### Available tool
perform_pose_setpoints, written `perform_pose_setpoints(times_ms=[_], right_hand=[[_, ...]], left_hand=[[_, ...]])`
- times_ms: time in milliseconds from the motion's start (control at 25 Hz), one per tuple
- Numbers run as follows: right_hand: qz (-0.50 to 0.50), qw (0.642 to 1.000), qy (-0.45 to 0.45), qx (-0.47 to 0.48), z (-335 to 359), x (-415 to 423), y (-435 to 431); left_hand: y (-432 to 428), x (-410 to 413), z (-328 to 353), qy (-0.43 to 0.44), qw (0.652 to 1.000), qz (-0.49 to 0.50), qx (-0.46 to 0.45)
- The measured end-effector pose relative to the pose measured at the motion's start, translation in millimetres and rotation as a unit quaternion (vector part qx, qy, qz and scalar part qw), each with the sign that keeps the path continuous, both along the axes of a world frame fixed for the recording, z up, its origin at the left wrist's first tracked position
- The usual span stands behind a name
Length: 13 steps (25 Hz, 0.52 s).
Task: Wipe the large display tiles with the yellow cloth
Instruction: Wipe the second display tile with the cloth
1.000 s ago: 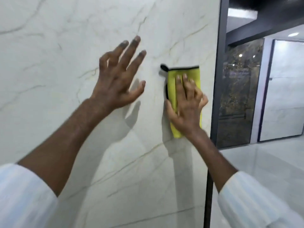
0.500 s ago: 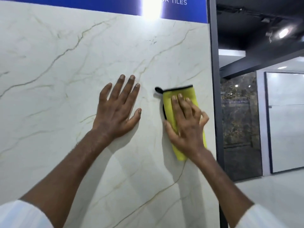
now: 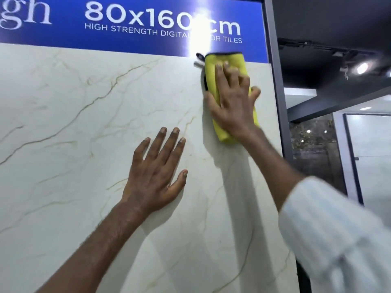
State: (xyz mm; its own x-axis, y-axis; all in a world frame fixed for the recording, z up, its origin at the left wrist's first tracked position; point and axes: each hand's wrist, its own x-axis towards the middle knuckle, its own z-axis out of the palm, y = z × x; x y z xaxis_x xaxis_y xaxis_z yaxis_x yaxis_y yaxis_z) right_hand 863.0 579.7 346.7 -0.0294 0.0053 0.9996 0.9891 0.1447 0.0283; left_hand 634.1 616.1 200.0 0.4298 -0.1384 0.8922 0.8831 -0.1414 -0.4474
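A large white marble-look display tile (image 3: 74, 134) with thin gold veins stands upright and fills most of the view. My right hand (image 3: 231, 102) presses the folded yellow cloth (image 3: 211, 66) flat against the tile's top right corner, fingers spread over it. The cloth's black-edged top overlaps the lower edge of the blue sign. My left hand (image 3: 154, 174) lies flat on the tile with fingers apart, lower and to the left of the cloth, holding nothing.
A blue sign (image 3: 127, 24) reading "80x160 cm" runs above the tile. A dark metal frame post (image 3: 277, 92) borders the tile's right edge. Beyond it stand a dark tile panel (image 3: 313, 153) and a white one (image 3: 370, 149) under ceiling lights.
My right hand has slid the cloth upward to the tile's top edge by the sign. The view has tilted up, and my left hand stays flat on the tile.
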Motion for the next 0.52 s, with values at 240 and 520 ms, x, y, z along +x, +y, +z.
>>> perform_pose_setpoints(times_ms=[240, 520], right_hand=[[0.001, 1.000, 0.004, 0.011, -127.5, -27.1, -0.4], [-0.002, 0.999, 0.017, -0.041, 77.1, -41.6, -4.5]], left_hand=[[-1.2, 0.6, -0.1, 0.002, 1.000, 0.005, 0.001], [-0.6, -0.1, -2.4, 0.003, 1.000, -0.018, -0.006]])
